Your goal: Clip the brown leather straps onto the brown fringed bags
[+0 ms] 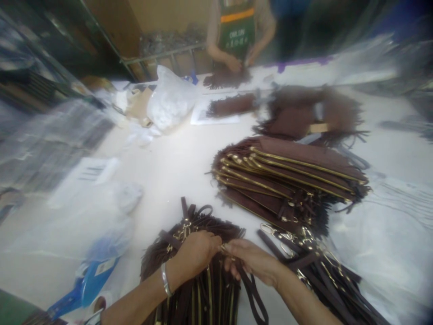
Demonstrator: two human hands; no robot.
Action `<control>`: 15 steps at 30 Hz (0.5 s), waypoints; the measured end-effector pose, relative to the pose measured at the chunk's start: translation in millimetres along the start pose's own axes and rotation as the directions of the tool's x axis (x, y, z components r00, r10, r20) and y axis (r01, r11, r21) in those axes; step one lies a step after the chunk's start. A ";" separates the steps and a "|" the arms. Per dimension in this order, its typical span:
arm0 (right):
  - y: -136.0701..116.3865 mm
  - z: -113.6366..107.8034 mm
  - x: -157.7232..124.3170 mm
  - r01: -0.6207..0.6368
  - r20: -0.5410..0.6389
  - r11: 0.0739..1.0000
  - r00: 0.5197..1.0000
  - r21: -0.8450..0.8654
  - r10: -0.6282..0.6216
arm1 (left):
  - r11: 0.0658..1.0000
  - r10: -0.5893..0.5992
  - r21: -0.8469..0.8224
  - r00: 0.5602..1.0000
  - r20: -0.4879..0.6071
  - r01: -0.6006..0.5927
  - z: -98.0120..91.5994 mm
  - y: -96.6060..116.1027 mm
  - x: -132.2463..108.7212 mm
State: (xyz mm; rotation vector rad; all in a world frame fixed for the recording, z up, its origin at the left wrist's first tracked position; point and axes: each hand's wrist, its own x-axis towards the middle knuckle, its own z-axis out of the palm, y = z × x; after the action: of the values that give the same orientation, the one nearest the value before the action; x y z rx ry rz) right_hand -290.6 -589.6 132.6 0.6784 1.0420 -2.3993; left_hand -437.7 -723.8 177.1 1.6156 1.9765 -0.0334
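Note:
My left hand (199, 249), a metal bangle on its wrist, is closed in a pinch above a pile of dark brown fringed zip pouches (211, 295). What its fingertips hold is too small to make out. My right hand (252, 258) is closed on a brown wrist strap (254, 298), whose loop hangs below the palm. Between the two hands a small gold metal fitting (222, 248) shows at the fingertips. Other straps with gold clasps (186, 225) lie on the pile behind my left hand.
Loose straps with metal clips (314, 262) lie at right. Behind them is another stack of brown pouches with gold zips (280, 171). A blue tape dispenser (98, 280) is at left, a white plastic bag (172, 97) farther back. Across the white table (162, 167), a person in a green apron (237, 31) handles brown fringe.

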 end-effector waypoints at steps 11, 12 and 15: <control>3.9 -1.5 2.2 -0.057 0.093 0.978 0.995 0.202 0.038 | 0.998 0.016 -0.054 0.999 0.031 -0.015 -1.7 -0.5 -0.7; 3.0 -0.7 1.6 -0.050 0.086 0.980 0.996 0.195 0.033 | 0.998 0.013 -0.055 0.999 0.032 -0.012 -1.0 -0.4 -0.5; 0.7 3.7 -0.5 -0.038 0.059 0.982 0.998 0.184 0.028 | 0.999 0.005 -0.054 0.999 0.040 -0.003 0.5 0.1 0.4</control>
State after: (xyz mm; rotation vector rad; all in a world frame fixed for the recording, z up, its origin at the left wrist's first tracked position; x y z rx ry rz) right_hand -290.8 -592.7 134.7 0.6807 0.7851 -2.4922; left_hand -437.4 -723.7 176.6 1.5727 1.9271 -0.0113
